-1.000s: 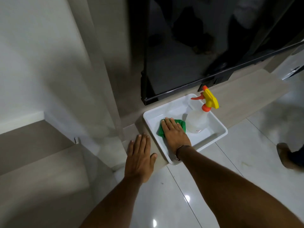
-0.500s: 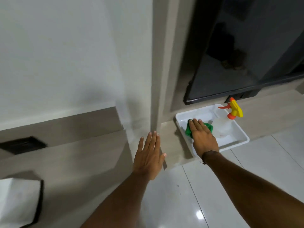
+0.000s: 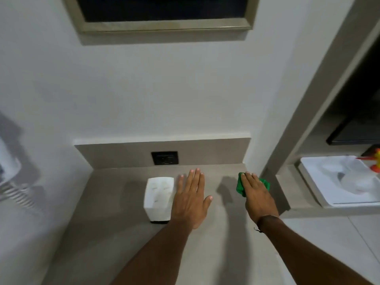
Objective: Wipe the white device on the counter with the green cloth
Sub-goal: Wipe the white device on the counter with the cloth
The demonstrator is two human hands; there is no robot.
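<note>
The white device point(image 3: 158, 197), a boxy block with a dark base, stands on the grey counter point(image 3: 123, 239) left of centre. My left hand point(image 3: 192, 200) hovers flat with fingers spread just right of it, overlapping its right edge. My right hand point(image 3: 258, 195) is further right, over the counter's right end, palm down on the bunched green cloth point(image 3: 241, 185), which sticks out on both sides of the fingers.
A black wall socket point(image 3: 165, 157) sits in the backsplash behind the device. A white tray point(image 3: 316, 188) with a spray bottle point(image 3: 376, 159) lies on a low ledge to the right. A framed dark panel point(image 3: 164, 15) hangs above. A blurred white object is at far left.
My right hand lifted the green cloth out of the white tray and carried it left over the counter. The view swung left and up, bringing the white device into sight beside my left hand.
</note>
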